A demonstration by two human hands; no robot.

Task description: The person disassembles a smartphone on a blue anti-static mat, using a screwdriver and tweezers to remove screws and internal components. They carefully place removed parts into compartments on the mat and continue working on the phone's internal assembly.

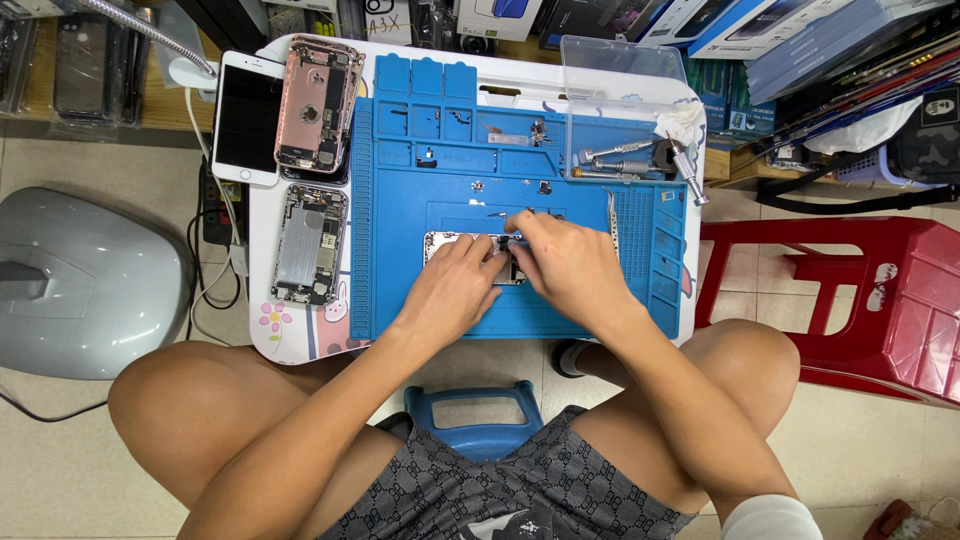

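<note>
An opened phone housing (pixel 446 243) lies on the blue work mat (pixel 400 260), mostly covered by my two hands. My left hand (pixel 452 288) rests on its left half and holds it down, fingers curled over the edge. My right hand (pixel 568 268) is pinched over the housing's right part; a thin tool tip (pixel 512 240) shows between the fingers. What exactly the fingers pinch is hidden.
Tweezers (pixel 613 222), screwdrivers (pixel 620 160) and small screws lie on the mat's upper right. A white phone screen (pixel 246 118), a pink phone housing (pixel 318 104) and a grey one (pixel 310 245) lie left. A red stool (pixel 850 300) stands right, a grey lamp base (pixel 85 280) left.
</note>
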